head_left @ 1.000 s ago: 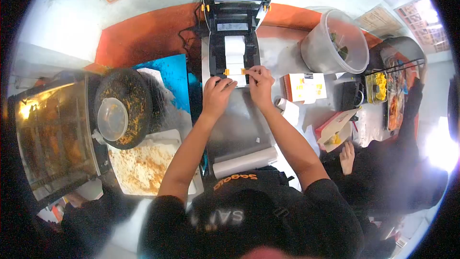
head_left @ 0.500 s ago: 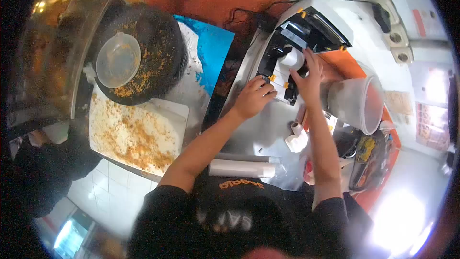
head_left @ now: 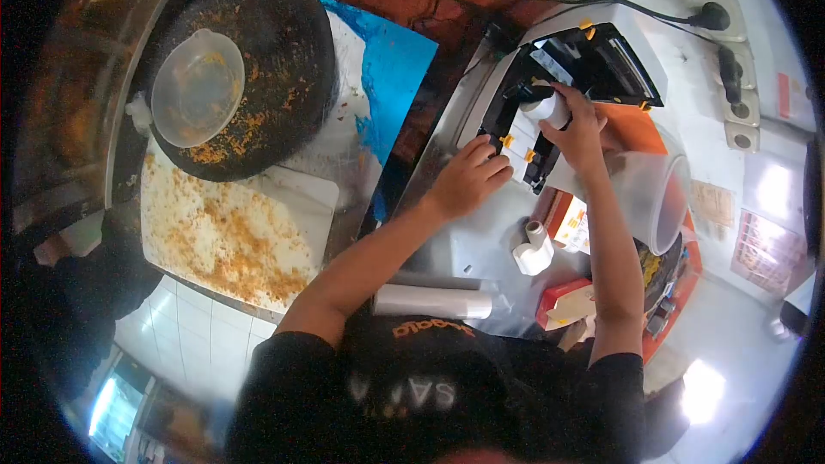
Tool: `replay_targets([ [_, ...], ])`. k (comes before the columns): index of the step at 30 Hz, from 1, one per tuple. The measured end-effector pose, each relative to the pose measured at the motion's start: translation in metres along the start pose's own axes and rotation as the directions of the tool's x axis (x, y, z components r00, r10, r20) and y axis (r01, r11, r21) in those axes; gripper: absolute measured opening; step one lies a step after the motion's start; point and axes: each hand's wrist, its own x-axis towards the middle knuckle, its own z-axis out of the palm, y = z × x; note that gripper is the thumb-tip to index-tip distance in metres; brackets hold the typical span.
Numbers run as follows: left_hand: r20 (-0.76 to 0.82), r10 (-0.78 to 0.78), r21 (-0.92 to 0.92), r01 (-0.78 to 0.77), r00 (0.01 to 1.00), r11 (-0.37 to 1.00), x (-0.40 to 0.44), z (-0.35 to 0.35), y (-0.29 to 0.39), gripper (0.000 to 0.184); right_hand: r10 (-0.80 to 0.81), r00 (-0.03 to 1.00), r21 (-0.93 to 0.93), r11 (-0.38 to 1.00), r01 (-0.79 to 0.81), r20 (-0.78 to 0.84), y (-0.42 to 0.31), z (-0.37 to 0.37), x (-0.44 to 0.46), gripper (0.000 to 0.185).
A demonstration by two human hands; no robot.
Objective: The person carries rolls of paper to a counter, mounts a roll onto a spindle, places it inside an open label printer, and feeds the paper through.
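Observation:
A label printer (head_left: 494, 86) stands with its lid (head_left: 614, 60) raised, showing a black inside with yellow clips. In its bay sits a white paper roll (head_left: 543, 106). My right hand (head_left: 577, 131) reaches in from the right, with thumb and fingers closed around the roll. A strip of white paper (head_left: 518, 148) runs from below the roll toward the front of the printer. My left hand (head_left: 471, 179) is at the printer's near left edge, its fingers curled together and pressed on the front rim.
Near my right forearm lie a small loose paper roll (head_left: 534, 251), a red box (head_left: 563, 302) and a clear tub (head_left: 646, 193). A plastic-film roll (head_left: 432, 301) lies along the near edge. Leftward are a crumb-covered white board (head_left: 228, 232), a dark pan (head_left: 284, 60) and a clear bowl (head_left: 196, 90).
My right hand's fingers have closed more tightly around the paper roll. My left hand stays at the printer's front edge. The camera view has shifted slightly.

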Motion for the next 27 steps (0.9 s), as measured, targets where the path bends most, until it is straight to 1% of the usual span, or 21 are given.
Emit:
replay_targets([
  [4, -0.017, 0.02, -0.011, -0.02, 1.0, 1.0, -0.003, 0.012, -0.005, 0.022, 0.063, 0.998, -0.059, 0.996, -0.061, 0.03, -0.007, -0.003, -0.004, 0.076],
  [6, -0.028, 0.019, -0.015, -0.02, 0.999, 1.0, -0.002, 0.01, -0.004, 0.023, 0.044, 0.975, -0.097, 0.993, -0.066, -0.217, -0.018, -0.002, -0.012, 0.073],
  [7, -0.01, 0.022, -0.002, -0.022, 1.0, 1.0, -0.003, 0.008, -0.004, 0.025, 0.045, 0.976, -0.099, 0.993, -0.067, -0.215, -0.018, -0.003, -0.018, 0.073],
  [9, 0.007, 0.02, 0.012, -0.02, 1.0, 1.0, -0.001, 0.003, -0.003, 0.026, 0.048, 0.899, 0.135, 0.991, 0.012, -0.436, -0.018, 0.0, -0.035, 0.064],
  [10, 0.01, 0.021, 0.022, -0.022, 1.0, 1.0, -0.001, 0.002, -0.003, 0.024, 0.049, 0.901, 0.136, 0.991, 0.011, -0.431, -0.019, 0.008, -0.05, 0.064],
  [11, 0.013, 0.024, 0.031, -0.025, 1.0, 0.999, -0.001, 0.002, -0.003, 0.022, 0.301, 0.868, 0.368, 0.918, -0.15, -0.395, -0.02, 0.021, -0.069, 0.059],
  [12, 0.018, 0.022, 0.026, -0.023, 1.0, 0.999, -0.002, 0.004, -0.002, 0.022, 0.53, 0.793, 0.572, 0.765, -0.294, -0.301, -0.024, 0.031, -0.084, 0.053],
  [13, -0.021, -0.015, 0.019, 0.015, 1.0, 1.0, -0.001, 0.006, -0.002, 0.024, 0.536, 0.79, 0.572, 0.763, -0.302, -0.298, -0.028, 0.038, -0.097, 0.053],
  [14, -0.061, -0.053, 0.009, 0.053, 0.997, 0.999, 0.0, 0.008, -0.001, 0.026, 0.437, 0.871, 0.61, 0.76, -0.224, -0.225, -0.033, 0.044, -0.108, 0.049],
  [15, -0.055, -0.053, 0.004, 0.053, 0.997, 0.999, 0.003, 0.006, -0.001, 0.026, 0.323, 0.934, 0.652, 0.744, -0.149, -0.155, -0.04, 0.047, -0.114, 0.046],
  [16, -0.034, -0.136, -0.063, 0.134, 0.99, 0.989, 0.006, 0.004, 0.0, 0.029, 0.331, 0.931, 0.653, 0.741, -0.156, -0.154, -0.046, 0.049, -0.117, 0.046],
  [17, -0.006, -0.214, -0.128, 0.212, 0.977, 0.969, 0.01, 0.0, 0.0, 0.032, 0.262, 0.953, 0.578, 0.806, -0.129, -0.154, -0.054, 0.05, -0.118, 0.041],
  [18, 0.006, -0.208, -0.137, 0.207, 0.978, 0.969, 0.014, 0.0, -0.002, 0.032, 0.197, 0.969, 0.499, 0.861, -0.1, -0.146, -0.057, 0.05, -0.121, 0.036],
  [19, 0.028, -0.212, -0.167, 0.213, 0.977, 0.963, 0.018, 0.0, -0.004, 0.03, 0.203, 0.952, 0.486, 0.871, -0.069, -0.229, -0.051, 0.057, -0.122, 0.026],
  [20, 0.051, -0.211, -0.198, 0.217, 0.976, 0.956, 0.024, 0.0, -0.006, 0.029, 0.224, 0.946, 0.485, 0.87, -0.086, -0.234, -0.051, 0.055, -0.12, 0.026],
  [22, 0.092, -0.199, -0.216, 0.214, 0.976, 0.953, 0.036, -0.009, -0.006, 0.026, 0.329, 0.933, 0.611, 0.771, -0.179, -0.143, -0.049, 0.05, -0.118, 0.021],
  [24, 0.179, -0.263, -0.177, 0.294, 0.948, 0.939, 0.041, -0.014, -0.006, 0.023, 0.39, 0.911, 0.604, 0.761, -0.236, -0.135, -0.044, 0.055, -0.118, 0.018],
  [26, 0.203, -0.324, -0.164, 0.359, 0.924, 0.919, 0.044, -0.007, -0.01, 0.022, 0.486, 0.871, 0.677, 0.664, -0.317, -0.069, -0.049, 0.052, -0.114, 0.02],
  [27, 0.198, -0.317, -0.197, 0.354, 0.928, 0.914, 0.05, -0.01, -0.007, 0.024, 0.512, 0.857, 0.68, 0.649, -0.341, -0.06, -0.049, 0.054, -0.115, 0.02],
])
